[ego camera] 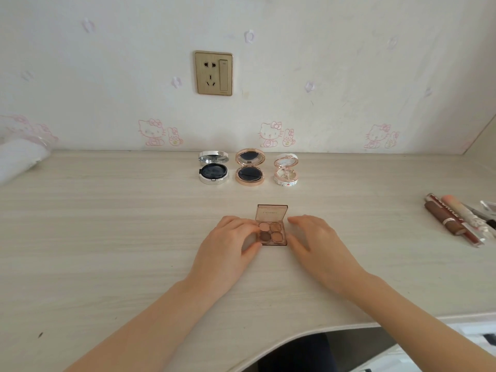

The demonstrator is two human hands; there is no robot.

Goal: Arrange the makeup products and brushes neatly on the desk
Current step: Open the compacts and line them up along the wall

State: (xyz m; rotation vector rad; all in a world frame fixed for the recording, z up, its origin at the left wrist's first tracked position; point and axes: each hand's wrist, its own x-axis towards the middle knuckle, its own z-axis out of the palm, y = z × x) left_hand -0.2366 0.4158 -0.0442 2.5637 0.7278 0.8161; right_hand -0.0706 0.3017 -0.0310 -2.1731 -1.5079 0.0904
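Note:
A small brown eyeshadow palette (272, 229) lies open in the middle of the desk, its clear lid raised toward the wall. My left hand (228, 242) holds its left side, fingers over the top left pan and thumb at the front corner. My right hand (316, 237) lies just right of it with fingers relaxed, at most brushing its edge. Three open round compacts stand in a row near the wall: a silver one (214, 171), a rose gold one (250, 171) and a white one (286, 173).
A bunch of lip tubes and brushes (456, 218) lies at the desk's right edge. A white cloth (18, 159) sits at the far left by the wall. A wall socket (214, 73) is above the compacts. The desk's front edge (308, 331) curves inward below my right arm.

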